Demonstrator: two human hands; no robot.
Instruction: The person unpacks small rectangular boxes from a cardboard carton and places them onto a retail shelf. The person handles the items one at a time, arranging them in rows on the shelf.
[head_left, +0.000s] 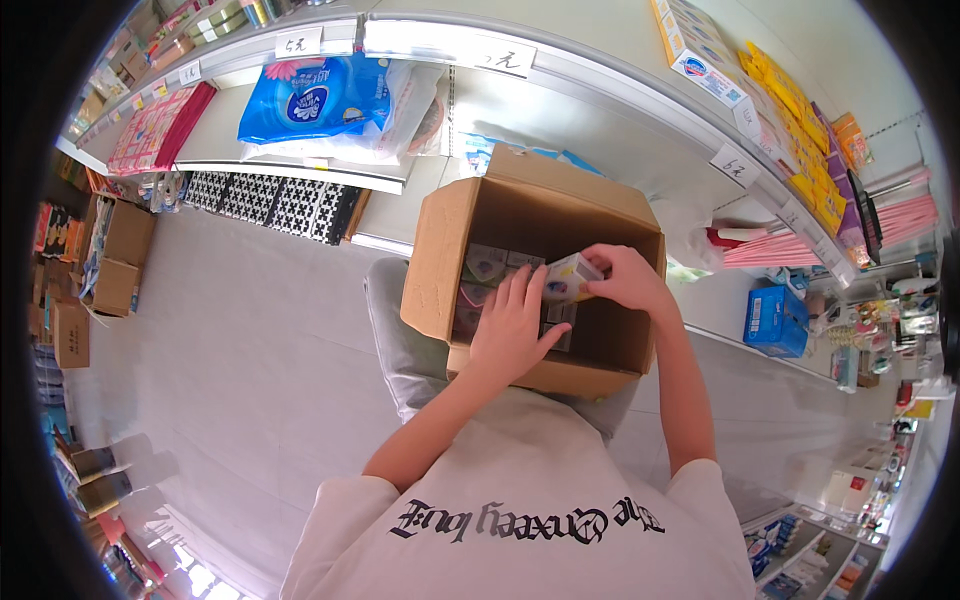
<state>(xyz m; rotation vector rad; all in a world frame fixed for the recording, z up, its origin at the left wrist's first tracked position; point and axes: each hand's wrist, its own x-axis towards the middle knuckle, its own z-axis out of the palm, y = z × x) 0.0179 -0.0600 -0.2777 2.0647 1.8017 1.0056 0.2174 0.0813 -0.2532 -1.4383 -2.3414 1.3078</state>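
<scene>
An open cardboard box (437, 262) stands before me with its flaps folded outward. Inside, along its left side, sit several small printed packs (486, 262). Between the fingers and thumb of my right hand (628, 279) is a small white printed carton (564, 279), tilted, inside the box opening. My left hand (510, 326) lies over the packs with its fingers apart, fingertips close to the white carton. Whether those fingertips touch the carton or the packs, I cannot tell. The left hand hides part of the packs beneath it.
A shelf edge (615, 82) with handwritten price tags curves across the front. Soap boxes (701, 56) and yellow packs (821, 187) stand on it at right. A blue plastic package (315, 101) rests on a lower shelf. A blue box (778, 321) sits low at right; cardboard boxes (124, 255) stand far left.
</scene>
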